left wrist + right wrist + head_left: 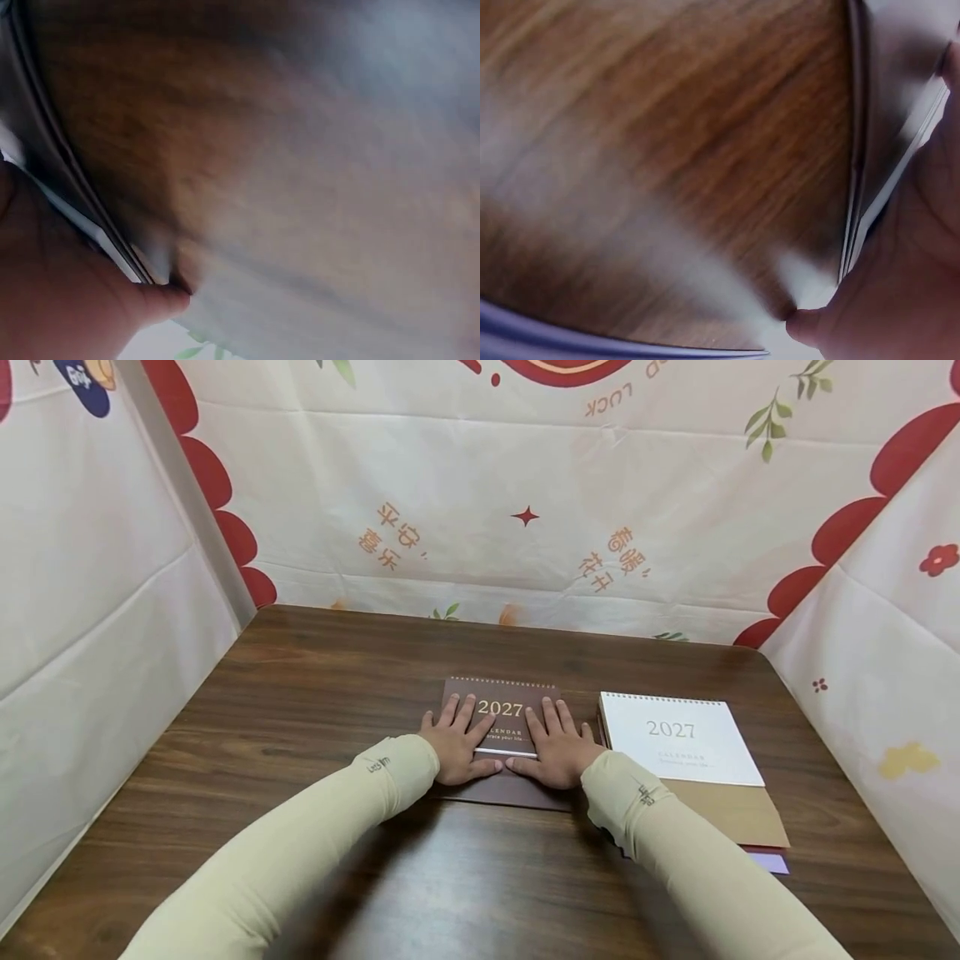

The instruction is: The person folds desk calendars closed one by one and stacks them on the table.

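A dark brown spiral-bound 2027 desk calendar [501, 727] lies flat in the middle of the table, its coil along the far edge and gold print on the cover. My left hand [456, 745] rests on its left side with fingers spread and straight. On the right side my right hand [558, 747] lies the same way, its thumb pointing in toward the left thumb. In the left wrist view the left hand [67, 277] is at the calendar's edge. The right wrist view has the right hand [900, 262] at the opposite edge, little finger close to the wood.
Right of the brown calendar lies a white 2027 desk calendar [671, 739] with a kraft-coloured base [727, 810]. A purple edge [770, 862] sticks out beneath it. The wooden table [300, 693] meets printed cloth walls [480, 468] at the back and sides.
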`<state>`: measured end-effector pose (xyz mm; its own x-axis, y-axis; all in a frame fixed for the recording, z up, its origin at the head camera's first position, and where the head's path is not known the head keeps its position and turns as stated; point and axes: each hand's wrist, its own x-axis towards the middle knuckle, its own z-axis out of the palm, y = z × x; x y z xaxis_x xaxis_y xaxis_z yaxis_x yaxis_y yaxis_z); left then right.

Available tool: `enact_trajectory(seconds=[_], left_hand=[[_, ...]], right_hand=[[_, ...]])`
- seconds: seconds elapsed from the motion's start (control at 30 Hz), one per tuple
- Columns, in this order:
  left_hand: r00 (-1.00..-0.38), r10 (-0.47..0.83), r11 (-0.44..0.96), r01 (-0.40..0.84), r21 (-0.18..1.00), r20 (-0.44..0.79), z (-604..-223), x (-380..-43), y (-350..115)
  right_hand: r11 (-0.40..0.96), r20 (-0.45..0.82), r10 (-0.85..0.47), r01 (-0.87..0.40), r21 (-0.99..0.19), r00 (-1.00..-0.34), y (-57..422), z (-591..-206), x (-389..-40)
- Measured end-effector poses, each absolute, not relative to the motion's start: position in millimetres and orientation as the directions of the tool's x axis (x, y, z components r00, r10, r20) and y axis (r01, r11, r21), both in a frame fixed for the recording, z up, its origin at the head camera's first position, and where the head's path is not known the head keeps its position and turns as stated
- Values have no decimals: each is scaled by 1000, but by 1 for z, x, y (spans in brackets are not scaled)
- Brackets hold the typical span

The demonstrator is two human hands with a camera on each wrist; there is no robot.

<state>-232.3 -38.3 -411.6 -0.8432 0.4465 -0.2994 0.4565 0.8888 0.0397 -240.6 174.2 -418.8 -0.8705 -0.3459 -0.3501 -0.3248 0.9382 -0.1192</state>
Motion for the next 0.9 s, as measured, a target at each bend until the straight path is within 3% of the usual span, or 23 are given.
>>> enact_trajectory(seconds=[0.5, 0.9], left_hand=[[-856, 460, 886, 460, 57, -235, -417, -227, -40], [-844, 446, 891, 451, 55, -298, -422, -236, -38]], right_hand=[[931, -333, -365, -338, -137, -869, 178, -429, -245], [930, -323, -368, -335, -154, -872, 178, -421, -241]])
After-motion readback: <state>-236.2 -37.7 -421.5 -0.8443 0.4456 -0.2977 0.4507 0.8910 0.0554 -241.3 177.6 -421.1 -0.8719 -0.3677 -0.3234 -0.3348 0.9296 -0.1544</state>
